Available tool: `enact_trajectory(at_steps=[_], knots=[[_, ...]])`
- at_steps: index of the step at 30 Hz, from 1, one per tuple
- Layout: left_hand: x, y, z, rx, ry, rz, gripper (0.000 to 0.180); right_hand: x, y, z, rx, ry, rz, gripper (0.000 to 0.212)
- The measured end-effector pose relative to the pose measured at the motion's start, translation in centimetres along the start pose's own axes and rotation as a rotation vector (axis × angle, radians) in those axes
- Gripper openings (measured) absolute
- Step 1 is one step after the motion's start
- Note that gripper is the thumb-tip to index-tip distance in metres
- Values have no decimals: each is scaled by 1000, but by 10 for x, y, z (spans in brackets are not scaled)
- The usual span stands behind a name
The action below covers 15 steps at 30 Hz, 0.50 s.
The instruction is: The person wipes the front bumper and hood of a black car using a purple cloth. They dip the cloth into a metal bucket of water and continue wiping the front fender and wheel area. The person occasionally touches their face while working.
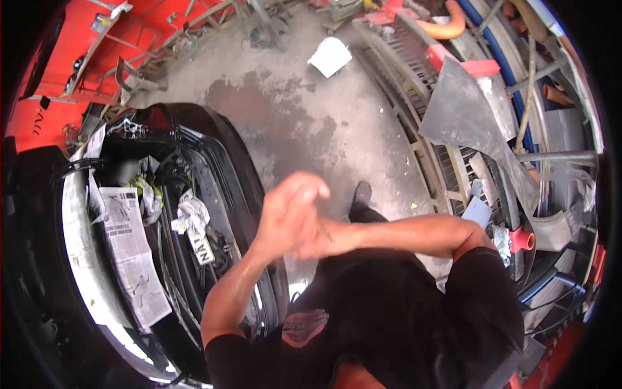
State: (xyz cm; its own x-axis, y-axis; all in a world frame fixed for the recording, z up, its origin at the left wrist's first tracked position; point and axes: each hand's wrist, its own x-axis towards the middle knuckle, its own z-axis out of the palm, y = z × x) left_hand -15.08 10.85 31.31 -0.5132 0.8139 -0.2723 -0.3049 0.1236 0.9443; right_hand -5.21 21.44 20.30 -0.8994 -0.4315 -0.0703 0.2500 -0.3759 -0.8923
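Note:
My two hands meet in front of my dark shirt, beside the open compartment of a black car. My left hand (290, 202) is raised with its fingers curled in; whether it holds anything is hidden. Against its palm and wrist lies my right hand (317, 236), slightly blurred, its fingers mostly out of sight. Nearest to them is the black car's rim (233, 152). Inside the compartment are a newspaper sheet (129, 236), crumpled paper (189, 214) and a white number plate (202, 247).
On the concrete floor lies a white sheet-like piece (329, 57). Along the right side a rack (414, 117) carries a grey panel (463, 107) and loose parts, with an orange pipe (447, 24) farther back. My shoe (363, 192) shows below my hands. Red panels stand at the far left.

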Motion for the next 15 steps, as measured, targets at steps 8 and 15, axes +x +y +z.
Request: enact_trajectory(at_steps=[8,15], knots=[[162,-119,6,271,337,105,26,17,56,-129,-146,484,227,23],[270,-175,-3,345,451,118,26,42,92,-206,-436,878,146,32]])
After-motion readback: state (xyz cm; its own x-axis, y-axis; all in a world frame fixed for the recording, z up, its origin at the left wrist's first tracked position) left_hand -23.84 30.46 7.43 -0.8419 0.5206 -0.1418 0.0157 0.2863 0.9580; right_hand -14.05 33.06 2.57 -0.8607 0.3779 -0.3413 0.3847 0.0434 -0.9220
